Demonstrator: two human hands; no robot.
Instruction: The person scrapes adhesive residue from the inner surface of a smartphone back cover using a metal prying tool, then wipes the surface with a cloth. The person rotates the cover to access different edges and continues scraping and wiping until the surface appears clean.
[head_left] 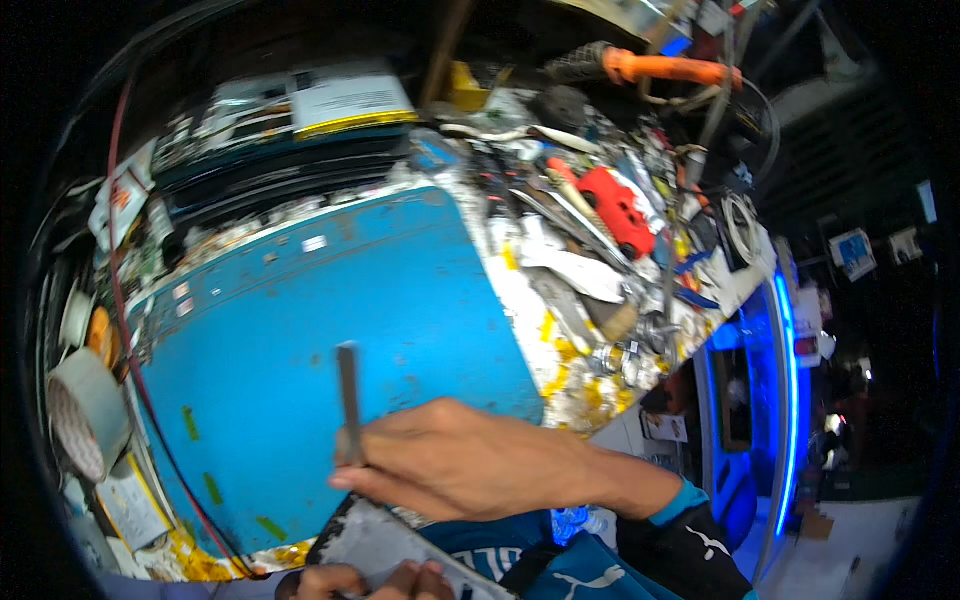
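Observation:
My right hand is closed in a pinch around a slim, flat metal tool. The tool points up and away from me, blurred, and I cannot tell its exact kind. At the lower edge, my left hand grips a flat grey panel with a dark rim, fingers curled over its near side. Part of that panel is hidden under my right hand and cut off by the picture's edge. Beneath my right hand and beyond it lies a blue work mat with small green strips on it.
Tools crowd the bench's right side, including a red car-shaped object. An orange-handled tool with a cable hangs above them. Tape rolls stand at left, near a dark red cable crossing the mat's edge. Flat boxes lie at the back.

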